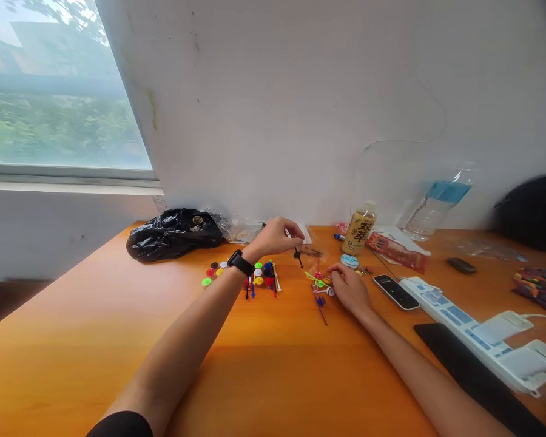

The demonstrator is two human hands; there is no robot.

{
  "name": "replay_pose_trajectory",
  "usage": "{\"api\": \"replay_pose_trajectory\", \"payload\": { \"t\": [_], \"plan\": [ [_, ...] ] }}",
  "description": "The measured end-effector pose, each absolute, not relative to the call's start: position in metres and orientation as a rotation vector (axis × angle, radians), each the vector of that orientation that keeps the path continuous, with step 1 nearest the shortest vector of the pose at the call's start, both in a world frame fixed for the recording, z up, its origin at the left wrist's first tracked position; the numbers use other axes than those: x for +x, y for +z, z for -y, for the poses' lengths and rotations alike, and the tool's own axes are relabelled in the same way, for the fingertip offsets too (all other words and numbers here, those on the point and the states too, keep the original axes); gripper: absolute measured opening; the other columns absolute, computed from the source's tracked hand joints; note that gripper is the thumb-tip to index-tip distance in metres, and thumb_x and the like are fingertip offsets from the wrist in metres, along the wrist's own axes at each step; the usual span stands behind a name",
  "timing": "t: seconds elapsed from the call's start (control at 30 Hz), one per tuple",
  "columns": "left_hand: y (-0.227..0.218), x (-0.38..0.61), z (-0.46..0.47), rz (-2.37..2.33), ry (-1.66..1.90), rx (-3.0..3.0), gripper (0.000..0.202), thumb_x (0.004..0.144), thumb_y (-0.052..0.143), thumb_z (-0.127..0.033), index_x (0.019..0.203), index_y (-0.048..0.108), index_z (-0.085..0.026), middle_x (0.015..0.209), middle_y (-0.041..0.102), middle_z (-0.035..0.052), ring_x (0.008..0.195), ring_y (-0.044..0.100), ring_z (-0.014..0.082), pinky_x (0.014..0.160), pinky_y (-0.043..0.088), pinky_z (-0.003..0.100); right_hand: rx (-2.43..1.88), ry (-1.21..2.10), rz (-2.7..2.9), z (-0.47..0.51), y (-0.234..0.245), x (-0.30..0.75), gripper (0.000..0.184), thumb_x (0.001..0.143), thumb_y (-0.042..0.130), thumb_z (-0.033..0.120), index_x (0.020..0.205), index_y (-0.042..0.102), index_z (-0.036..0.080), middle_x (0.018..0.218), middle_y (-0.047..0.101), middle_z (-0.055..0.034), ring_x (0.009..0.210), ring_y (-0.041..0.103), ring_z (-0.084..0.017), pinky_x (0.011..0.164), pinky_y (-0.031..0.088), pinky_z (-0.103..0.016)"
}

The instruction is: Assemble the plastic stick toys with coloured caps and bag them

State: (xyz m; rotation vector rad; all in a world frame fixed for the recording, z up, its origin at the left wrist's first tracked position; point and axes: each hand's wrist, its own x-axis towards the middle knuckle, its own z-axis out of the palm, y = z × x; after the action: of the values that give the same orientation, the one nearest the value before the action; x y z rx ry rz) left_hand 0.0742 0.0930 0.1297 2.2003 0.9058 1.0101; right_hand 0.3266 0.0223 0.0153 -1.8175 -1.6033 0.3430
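My left hand [276,235], with a black watch on the wrist, is raised over the orange table [118,328] and pinches a small black stick piece [297,256] that hangs from its fingertips. My right hand [348,285] rests on the table, fingers curled on a small assembly of coloured sticks and wheels [319,285]. Between my forearms lies a cluster of small coloured round pieces and sticks [255,276].
A black plastic bag [175,233] lies at the back left by the wall. A drink bottle [359,229], a water bottle [437,206], a red packet [395,250], a phone [395,292] and a white power strip [477,337] lie to the right.
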Motion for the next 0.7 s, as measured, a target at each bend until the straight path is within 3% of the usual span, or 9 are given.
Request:
{"api": "replay_pose_trajectory", "payload": {
  "t": [0.17,0.37,0.43,0.47,0.57,0.63,0.7],
  "plan": [
    [0.123,0.083,-0.087,-0.927,1.042,2.179,0.028,0.082,0.075,-0.041,0.075,0.075,-0.014,0.073,0.072,0.0044,0.066,0.058,0.0135,0.062,0.04,0.026,-1.892,0.169,1.651,-0.019,0.021,0.323,0.021,0.092,0.048,0.033,0.09,0.067,0.024,0.094,0.075,-0.0044,0.087,0.065,-0.024,0.068,0.037,-0.031],
    [0.13,0.072,-0.098,-1.05,1.276,2.016,0.023,0.09,0.059,-0.031,0.083,0.073,-0.013,0.075,0.071,0.0045,0.071,0.062,0.0153,0.064,0.043,0.025,-1.568,0.011,1.767,-0.019,0.018,0.321,0.021,0.095,0.045,0.032,0.094,0.063,0.022,0.103,0.07,-0.0103,0.103,0.061,-0.028,0.094,0.044,-0.039],
    [0.131,0.057,-0.109,-1.115,1.415,1.871,0.019,0.089,0.055,-0.023,0.093,0.071,-0.013,0.075,0.07,0.0041,0.069,0.064,0.0146,0.064,0.046,0.025,-1.518,0.02,1.782,-0.018,0.019,0.317,0.023,0.098,0.046,0.037,0.101,0.063,0.021,0.108,0.07,-0.0116,0.108,0.061,-0.029,0.098,0.044,-0.041],
    [0.131,0.047,-0.114,-1.143,1.468,1.789,0.023,0.089,0.055,-0.021,0.106,0.068,-0.014,0.074,0.07,0.0028,0.065,0.063,0.0138,0.061,0.046,0.024,-1.502,0.025,1.799,-0.016,0.02,0.315,0.025,0.1,0.046,0.039,0.106,0.063,0.021,0.112,0.07,-0.0122,0.112,0.061,-0.029,0.1,0.044,-0.041],
    [0.122,0.013,-0.13,-1.24,1.59,1.665,0.054,0.092,0.057,-0.021,0.144,0.042,-0.021,0.082,0.072,0.0001,0.056,0.062,0.0109,0.057,0.047,0.022,-1.463,0.035,1.879,-0.012,0.019,0.308,0.031,0.102,0.048,0.042,0.118,0.063,0.021,0.121,0.068,-0.0135,0.119,0.059,-0.031,0.105,0.043,-0.043],
    [0.113,-0.011,-0.139,-1.394,1.593,1.689,0.056,0.095,0.055,-0.024,0.148,0.037,-0.023,0.09,0.072,0.0019,0.057,0.065,0.0108,0.06,0.051,0.022,-1.438,0.032,1.929,-0.009,0.018,0.305,0.032,0.102,0.05,0.041,0.122,0.063,0.021,0.124,0.068,-0.0138,0.121,0.059,-0.031,0.106,0.044,-0.044],
    [0.103,-0.031,-0.146,-1.657,1.407,1.834,0.043,0.099,0.048,-0.027,0.142,0.046,-0.018,0.101,0.073,0.0087,0.069,0.071,0.0143,0.069,0.056,0.026,-1.408,0.029,1.986,-0.008,0.021,0.302,0.03,0.101,0.052,0.039,0.121,0.065,0.021,0.123,0.069,-0.0135,0.12,0.059,-0.031,0.105,0.045,-0.044]
  ]
}}
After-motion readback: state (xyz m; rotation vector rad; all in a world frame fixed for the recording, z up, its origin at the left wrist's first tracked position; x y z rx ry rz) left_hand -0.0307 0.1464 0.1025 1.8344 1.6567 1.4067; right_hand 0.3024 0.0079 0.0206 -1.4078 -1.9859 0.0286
